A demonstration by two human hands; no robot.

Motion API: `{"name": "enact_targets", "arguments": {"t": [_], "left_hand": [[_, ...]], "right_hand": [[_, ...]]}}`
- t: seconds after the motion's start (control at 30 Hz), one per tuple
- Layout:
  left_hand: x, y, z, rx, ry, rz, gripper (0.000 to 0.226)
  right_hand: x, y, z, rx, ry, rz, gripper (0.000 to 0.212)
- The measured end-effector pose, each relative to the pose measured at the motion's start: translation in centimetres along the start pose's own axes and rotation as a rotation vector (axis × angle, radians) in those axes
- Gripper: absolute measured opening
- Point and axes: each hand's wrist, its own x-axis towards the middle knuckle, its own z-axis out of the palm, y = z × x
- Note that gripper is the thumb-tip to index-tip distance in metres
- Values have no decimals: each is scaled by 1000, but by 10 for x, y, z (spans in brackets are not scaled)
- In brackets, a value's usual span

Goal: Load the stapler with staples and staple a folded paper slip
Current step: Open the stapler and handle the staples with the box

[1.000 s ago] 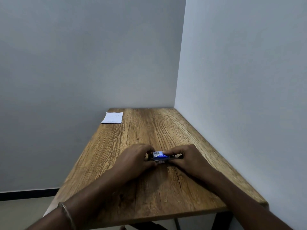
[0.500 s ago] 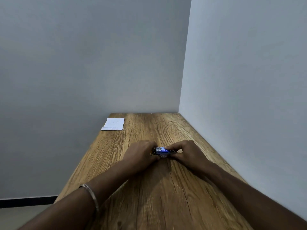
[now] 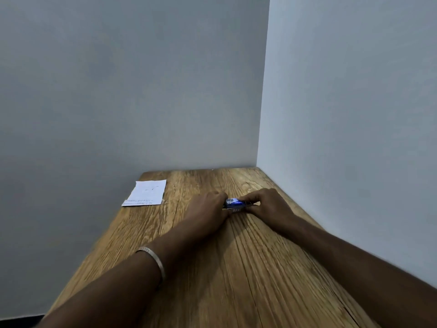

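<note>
While both hands work a small blue item mid-table, the loading step looks under way.

Left hand (image 3: 208, 207) & right hand (image 3: 264, 204) are close together, fingers curled round the blue item (image 3: 234, 204) from either end, low on the wooden table (image 3: 236, 280). Can't tell if it's the stapler or a staple box; too small, mostly covered by fingers. Advice: keep it pinned to the wood, slide parts straight, no twisting, so nothing jams. Paper slip (image 3: 145, 193) lies flat at the far left corner, well apart, untouched. Bracelet (image 3: 153, 259) on the left wrist.
</note>
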Motion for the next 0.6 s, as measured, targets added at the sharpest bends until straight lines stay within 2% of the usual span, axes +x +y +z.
{"name": "enact_targets", "arguments": {"t": [0.6], "left_hand": [[114,-49,59,146,23,27,36]], "right_hand": [[109,66,25,27,30,-30,30]]}}
